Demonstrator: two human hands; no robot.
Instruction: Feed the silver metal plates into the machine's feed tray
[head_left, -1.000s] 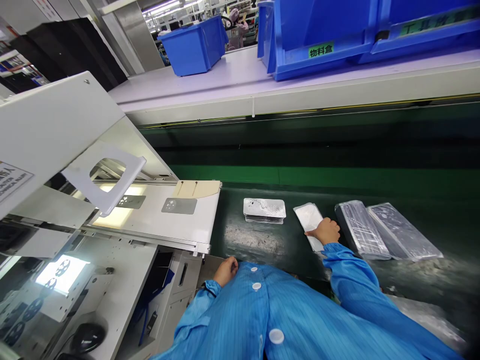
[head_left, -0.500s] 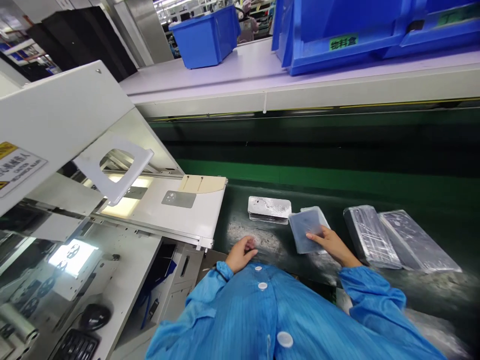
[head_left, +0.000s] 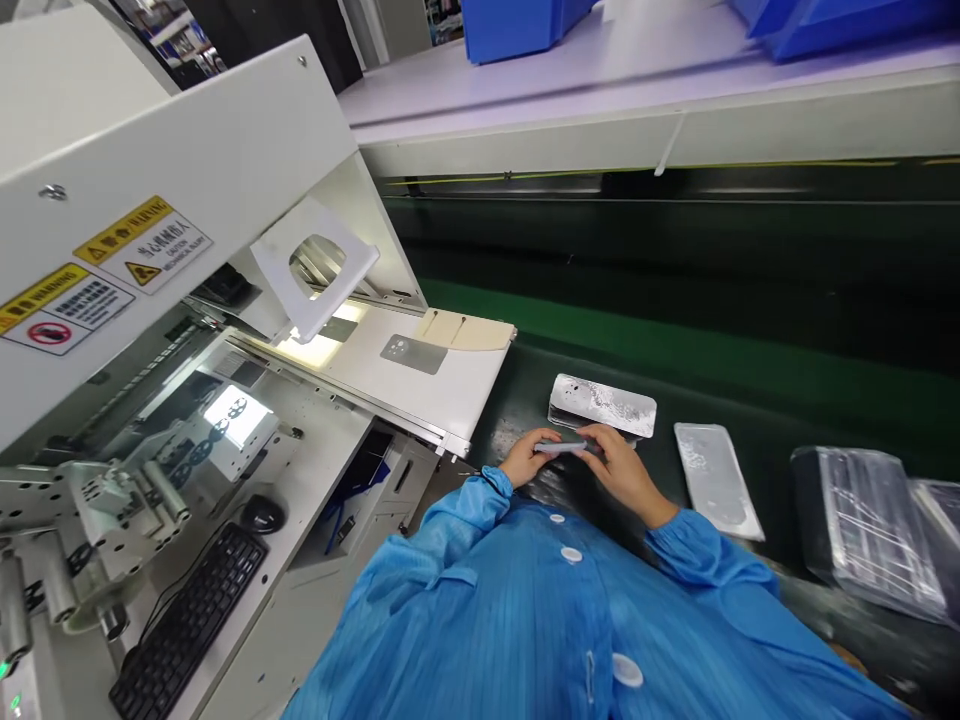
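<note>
Both hands meet just in front of my chest over the dark green conveyor belt (head_left: pixel 750 360). My left hand (head_left: pixel 525 458) and my right hand (head_left: pixel 619 465) pinch the two ends of a thin grey-blue phone-shaped cover (head_left: pixel 561 446), held almost edge-on. Right behind it lies a small stack of silvery covers (head_left: pixel 602 405). A single pale cover (head_left: pixel 716 478) rests flat on the belt to the right.
A white machine (head_left: pixel 150 180) with warning labels fills the left, its white feed tray (head_left: pixel 420 375) carrying a grey plate (head_left: pixel 413 353). A black keyboard (head_left: pixel 187 620) and mouse (head_left: pixel 262 513) sit below. Plastic-wrapped trays (head_left: pixel 862 525) lie at right. A pale shelf (head_left: pixel 600 60) runs behind.
My right hand lifted one cover from the belt and carried it left to my chest. My left hand rose to take its other end. The view swung left and down.
</note>
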